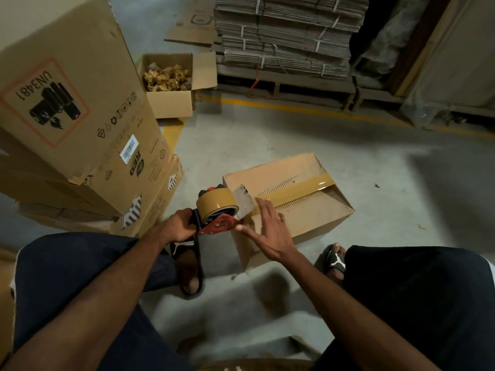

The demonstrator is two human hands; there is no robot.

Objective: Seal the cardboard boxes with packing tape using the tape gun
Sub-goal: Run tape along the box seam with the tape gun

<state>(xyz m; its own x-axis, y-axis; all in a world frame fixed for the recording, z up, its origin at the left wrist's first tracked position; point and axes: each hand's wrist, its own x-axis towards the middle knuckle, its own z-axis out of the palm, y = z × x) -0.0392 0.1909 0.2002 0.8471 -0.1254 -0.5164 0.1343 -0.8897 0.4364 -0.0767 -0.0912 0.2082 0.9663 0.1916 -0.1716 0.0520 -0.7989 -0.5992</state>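
A small cardboard box (pixel 316 210) lies on the floor between my feet, with a strip of brown tape (pixel 300 190) running along its top seam. My left hand (pixel 182 227) grips the handle of the red tape gun (pixel 221 211), which carries a brown tape roll and sits at the box's near-left corner. My right hand (pixel 270 231) lies flat with straight fingers on the near end of the box top, beside the gun's metal blade plate.
Large printed cartons (pixel 80 124) are stacked at the left. An open box of crumpled tape scraps (pixel 171 84) stands behind them. Bundles of flat cardboard (pixel 289 33) rest on a pallet at the back. Yellow lines mark the concrete floor.
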